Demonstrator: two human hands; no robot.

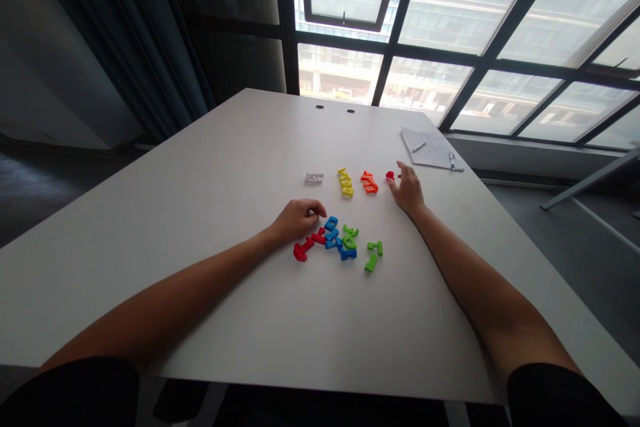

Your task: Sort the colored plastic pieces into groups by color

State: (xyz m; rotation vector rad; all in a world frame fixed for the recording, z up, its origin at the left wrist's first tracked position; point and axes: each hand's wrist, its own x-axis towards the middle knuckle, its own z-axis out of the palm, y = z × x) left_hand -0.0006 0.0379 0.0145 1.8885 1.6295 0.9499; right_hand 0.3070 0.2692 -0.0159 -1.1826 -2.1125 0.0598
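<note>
The left hand [299, 217] rests knuckles-up on the white table [210, 167], its fingers curled in with the tips together at the far edge of a loose pile of red [303, 248], blue [332, 232] and green pieces [350, 237]. Whether it pinches one cannot be told. The right hand [409, 191] lies farther right, fingers loosely spread, its fingertips at a small red piece [390, 175] that it partly hides. Left of this, a far row holds an orange piece [369, 181], a yellow piece [345, 183] and a white piece [313, 178]. Two more green pieces [374, 255] lie near right of the pile. At the far right is a sheet of paper [431, 149] with a pen [452, 160]; its writing is too small to read.
</note>
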